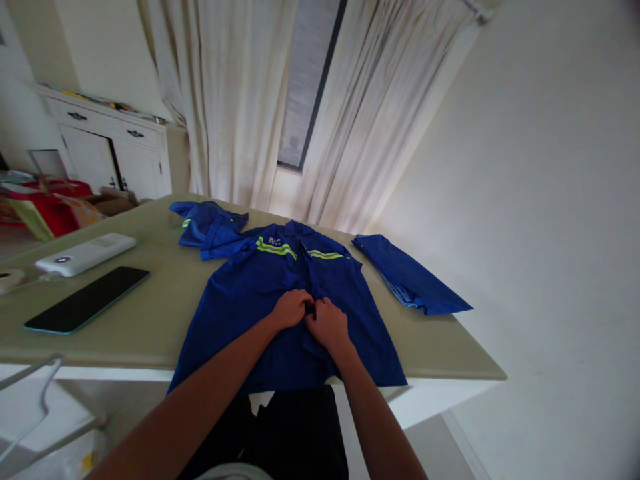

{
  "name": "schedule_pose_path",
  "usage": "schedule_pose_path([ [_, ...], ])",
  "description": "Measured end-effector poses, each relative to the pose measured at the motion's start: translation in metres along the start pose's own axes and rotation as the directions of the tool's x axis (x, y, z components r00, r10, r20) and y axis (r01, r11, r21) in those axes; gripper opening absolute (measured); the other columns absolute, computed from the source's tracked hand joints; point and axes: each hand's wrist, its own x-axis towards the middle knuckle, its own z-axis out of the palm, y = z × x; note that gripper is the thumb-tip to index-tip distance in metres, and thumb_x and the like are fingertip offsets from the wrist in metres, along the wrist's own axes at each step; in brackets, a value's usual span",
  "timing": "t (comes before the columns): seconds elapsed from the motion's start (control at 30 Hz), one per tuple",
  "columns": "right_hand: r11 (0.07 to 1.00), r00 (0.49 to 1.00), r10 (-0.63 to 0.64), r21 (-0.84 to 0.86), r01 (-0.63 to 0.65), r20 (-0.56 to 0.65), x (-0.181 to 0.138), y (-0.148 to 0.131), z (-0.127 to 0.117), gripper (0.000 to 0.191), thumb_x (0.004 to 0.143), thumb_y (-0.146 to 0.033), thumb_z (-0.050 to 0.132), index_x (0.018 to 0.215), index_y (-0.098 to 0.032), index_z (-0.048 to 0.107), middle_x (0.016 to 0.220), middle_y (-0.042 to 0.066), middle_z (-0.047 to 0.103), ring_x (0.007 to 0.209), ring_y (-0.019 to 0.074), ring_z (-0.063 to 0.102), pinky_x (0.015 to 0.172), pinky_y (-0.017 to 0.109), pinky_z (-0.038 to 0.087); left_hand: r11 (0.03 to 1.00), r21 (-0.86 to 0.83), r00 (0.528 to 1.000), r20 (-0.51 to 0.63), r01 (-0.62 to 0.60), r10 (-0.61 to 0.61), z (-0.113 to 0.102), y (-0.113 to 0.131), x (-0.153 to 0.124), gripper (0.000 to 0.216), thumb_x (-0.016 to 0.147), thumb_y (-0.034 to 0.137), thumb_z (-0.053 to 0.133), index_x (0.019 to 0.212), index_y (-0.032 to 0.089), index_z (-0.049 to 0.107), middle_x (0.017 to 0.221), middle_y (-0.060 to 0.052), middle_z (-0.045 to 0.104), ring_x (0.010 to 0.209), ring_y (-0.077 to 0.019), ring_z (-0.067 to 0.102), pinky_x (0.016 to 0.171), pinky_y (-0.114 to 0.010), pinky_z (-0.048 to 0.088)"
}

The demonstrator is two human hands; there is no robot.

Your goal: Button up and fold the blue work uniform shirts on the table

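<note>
A blue work shirt [245,287] with yellow-green and silver reflective stripes lies front up on the table, its collar toward the window and its hem hanging at the near edge. My left hand [292,309] is closed on the left side of the shirt's front opening. Close beside it, my right hand [328,323] pinches the other side of the opening. The fingertips of both hands nearly meet at the middle of the front. What lies right between the fingertips is too small to make out.
A bundled blue garment [210,223] lies at the shirt's left sleeve. Folded blue trousers [405,270] rest by the wall on the right. On the left of the table [165,293] are a phone [90,300] and a white device [90,252] with a cable. Curtains hang behind.
</note>
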Motion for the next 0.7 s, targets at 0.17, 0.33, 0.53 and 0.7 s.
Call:
schedule_pose_path([
  [0.17,0.991,0.989,0.073,0.122,-0.057,-0.128,-0.005,-0.007,0.011,0.01,0.087,-0.021,0.058,0.091,-0.022,0.067,0.098,0.004,0.065,0.078,0.0159,0.061,0.064,0.028,0.036,0.999,-0.033,1.0,-0.008,-0.029,0.028,0.0,-0.001,-0.002,0.037,0.085,0.007,0.046,0.098,0.021,0.078,0.105,-0.005,0.075,0.099,-0.0194,0.067,0.096,-0.032,0.05],
  [0.33,0.956,0.97,0.118,0.29,-0.052,-0.215,-0.005,0.004,0.013,0.007,0.084,-0.022,0.064,0.078,-0.021,0.066,0.088,0.004,0.066,0.079,0.0178,0.061,0.07,0.028,0.041,0.995,-0.081,0.998,0.019,-0.062,0.063,-0.014,0.0,-0.005,0.023,0.087,0.02,0.055,0.094,0.019,0.076,0.096,-0.006,0.075,0.089,-0.0207,0.068,0.086,-0.031,0.051],
  [0.53,0.961,0.957,0.1,0.274,-0.023,-0.271,-0.007,0.003,0.014,0.005,0.086,-0.022,0.064,0.081,-0.022,0.066,0.092,0.004,0.064,0.08,0.0178,0.06,0.069,0.028,0.041,0.993,-0.119,0.999,0.037,-0.014,0.018,-0.017,0.002,-0.005,0.017,0.081,0.018,0.057,0.087,0.019,0.073,0.082,-0.003,0.074,0.077,-0.0194,0.068,0.07,-0.028,0.048],
  [0.7,0.985,0.967,0.103,0.156,-0.067,-0.235,-0.01,-0.003,0.015,0.007,0.091,-0.023,0.06,0.089,-0.021,0.067,0.1,0.005,0.061,0.075,0.0165,0.058,0.064,0.028,0.037,0.993,-0.119,1.0,-0.022,0.015,-0.018,-0.012,0.005,-0.01,0.019,0.087,0.02,0.054,0.098,0.02,0.069,0.09,-0.003,0.074,0.081,-0.0183,0.068,0.072,-0.028,0.049],
])
